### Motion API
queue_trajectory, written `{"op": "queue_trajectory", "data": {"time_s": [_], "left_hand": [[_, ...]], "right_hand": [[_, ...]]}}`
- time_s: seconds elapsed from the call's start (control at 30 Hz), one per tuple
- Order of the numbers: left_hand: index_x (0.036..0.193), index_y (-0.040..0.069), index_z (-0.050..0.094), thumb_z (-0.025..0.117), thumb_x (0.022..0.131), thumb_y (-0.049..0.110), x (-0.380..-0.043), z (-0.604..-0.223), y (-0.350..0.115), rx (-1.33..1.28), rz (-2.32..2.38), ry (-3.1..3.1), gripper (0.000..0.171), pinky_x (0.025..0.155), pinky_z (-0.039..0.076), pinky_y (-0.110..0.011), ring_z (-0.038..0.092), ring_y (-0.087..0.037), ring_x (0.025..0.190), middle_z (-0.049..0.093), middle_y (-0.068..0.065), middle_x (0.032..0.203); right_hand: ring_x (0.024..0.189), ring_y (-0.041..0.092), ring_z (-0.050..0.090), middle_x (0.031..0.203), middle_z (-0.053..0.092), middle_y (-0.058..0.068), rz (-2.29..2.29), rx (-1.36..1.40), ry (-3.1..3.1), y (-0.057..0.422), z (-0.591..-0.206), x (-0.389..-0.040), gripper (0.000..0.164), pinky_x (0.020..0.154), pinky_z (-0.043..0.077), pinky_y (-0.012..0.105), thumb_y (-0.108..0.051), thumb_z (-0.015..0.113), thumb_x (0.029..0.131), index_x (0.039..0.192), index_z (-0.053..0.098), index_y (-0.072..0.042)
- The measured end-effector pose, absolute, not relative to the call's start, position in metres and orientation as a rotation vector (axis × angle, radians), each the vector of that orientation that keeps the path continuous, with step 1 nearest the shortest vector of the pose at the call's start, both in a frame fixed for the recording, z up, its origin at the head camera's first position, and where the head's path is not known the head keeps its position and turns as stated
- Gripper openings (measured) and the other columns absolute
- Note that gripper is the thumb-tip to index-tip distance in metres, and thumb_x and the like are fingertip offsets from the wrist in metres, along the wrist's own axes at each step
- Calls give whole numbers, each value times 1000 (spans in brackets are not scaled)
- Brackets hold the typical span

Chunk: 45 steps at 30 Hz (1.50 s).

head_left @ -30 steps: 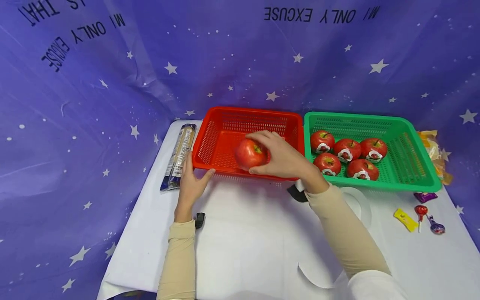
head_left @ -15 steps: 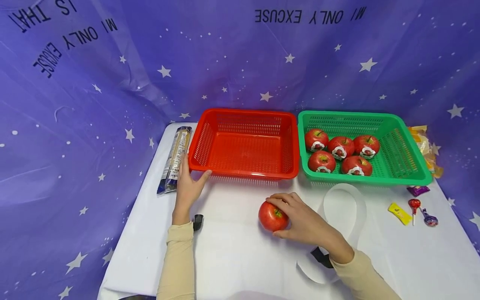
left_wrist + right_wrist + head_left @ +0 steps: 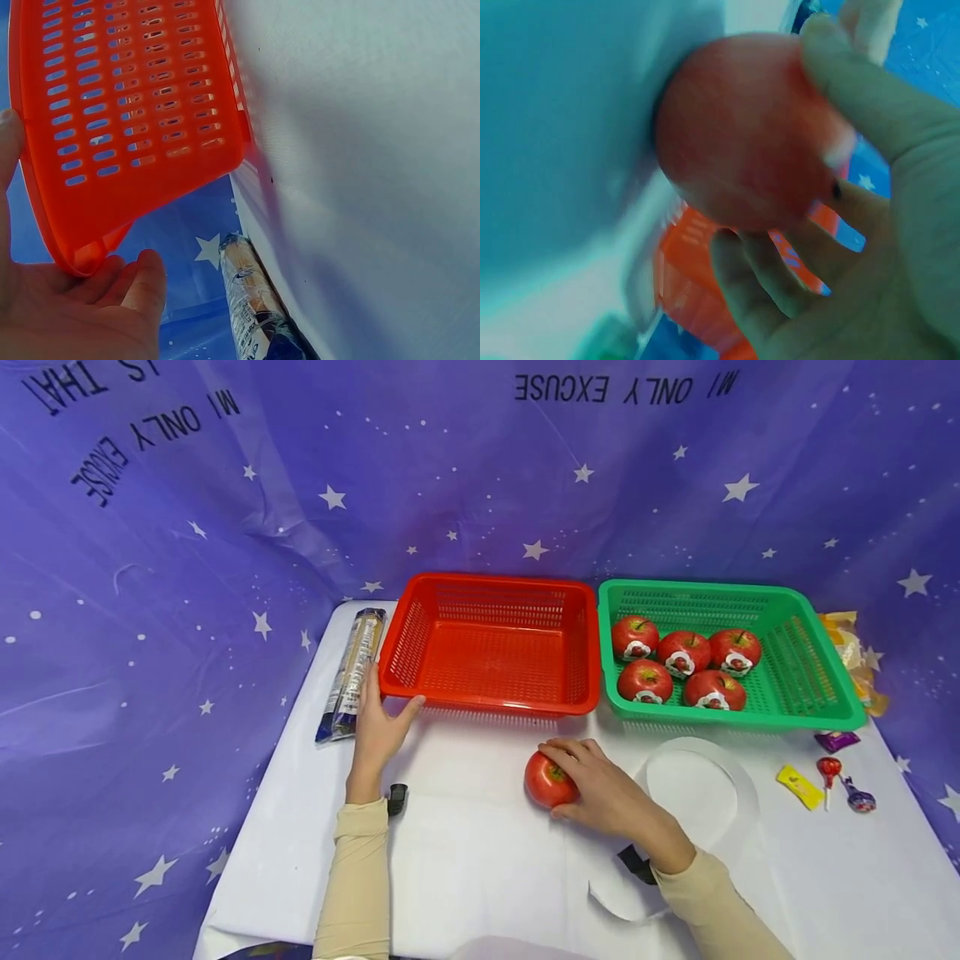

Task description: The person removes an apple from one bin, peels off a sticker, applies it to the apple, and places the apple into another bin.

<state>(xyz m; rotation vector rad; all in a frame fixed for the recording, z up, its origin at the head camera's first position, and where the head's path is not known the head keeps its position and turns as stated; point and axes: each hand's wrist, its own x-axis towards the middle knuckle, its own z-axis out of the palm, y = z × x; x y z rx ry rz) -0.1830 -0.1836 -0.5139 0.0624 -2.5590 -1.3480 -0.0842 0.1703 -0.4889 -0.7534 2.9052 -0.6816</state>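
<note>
My right hand (image 3: 603,793) grips a red apple (image 3: 550,781) at the white table's surface, in front of the baskets. In the right wrist view the thumb lies on one side of the apple (image 3: 742,135) and the fingers on the other. My left hand (image 3: 380,731) holds the near left corner of a red plastic basket (image 3: 491,703), thumb at the front rim and fingers along the left side. The left wrist view shows the fingers (image 3: 142,289) around the basket's corner. The red basket has nothing inside. Several apples with white stickers sit in the green basket (image 3: 780,718) beside it.
A packaged roll (image 3: 352,677) lies left of the red basket. On the right are a yellow candy (image 3: 799,787), lollipops (image 3: 828,768), a purple candy (image 3: 837,741) and an orange packet (image 3: 851,652). A white strip (image 3: 742,797) curls near my right wrist. A purple star-printed cloth (image 3: 480,485) hangs behind.
My right hand has brought the apple from over the red basket down to the table in front, toward the right. My left hand stays at the basket's corner.
</note>
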Motion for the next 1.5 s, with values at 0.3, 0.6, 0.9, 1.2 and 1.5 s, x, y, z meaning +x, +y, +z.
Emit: {"op": "queue_trajectory", "data": {"time_s": [0.3, 0.6, 0.9, 1.2, 1.5], "left_hand": [[155, 18, 13, 70, 79, 58, -181, -517, -185, 70, -1325, -2556, 104, 118, 19, -53, 13, -29, 149, 7, -1, 163], [155, 15, 13, 71, 80, 54, -179, -516, -189, 73, -1331, -2556, 103, 118, 18, -54, 13, -30, 149, 8, -3, 162], [156, 21, 5, 69, 82, 54, -174, -511, -187, 73, -1323, -2578, 103, 118, 17, -53, 12, -26, 149, 7, -4, 163], [136, 7, 51, 67, 87, 19, -136, -467, -115, -250, -1254, -2146, 53, 105, 41, -42, 48, -23, 127, 49, -11, 137], [142, 11, 45, 48, 100, 10, -122, -429, -20, -1380, -1942, -2339, 42, 99, 48, -25, 54, -15, 121, 46, -3, 144]], "right_hand": [[98, 25, 57, 111, 60, 9, -623, -229, 3060, 226, -457, -62, 73, 76, 50, 45, -57, 74, 76, 124, 52, -7], [58, 18, 49, 65, 52, 0, -478, 0, 2924, 248, -481, -54, 26, 49, 34, 32, -35, 66, 87, 84, 57, -10], [58, 11, 46, 65, 50, -3, -812, -47, 3039, 249, -467, -45, 15, 53, 33, 26, -22, 61, 91, 79, 54, -18], [67, 9, 59, 80, 66, -3, -1413, -261, 2945, 242, -409, -32, 8, 60, 45, 20, -13, 66, 91, 96, 64, -18], [84, 15, 60, 98, 66, 5, -2152, -1022, 2179, 235, -365, -30, 33, 72, 48, 25, 28, 48, 80, 103, 60, 7]]}}
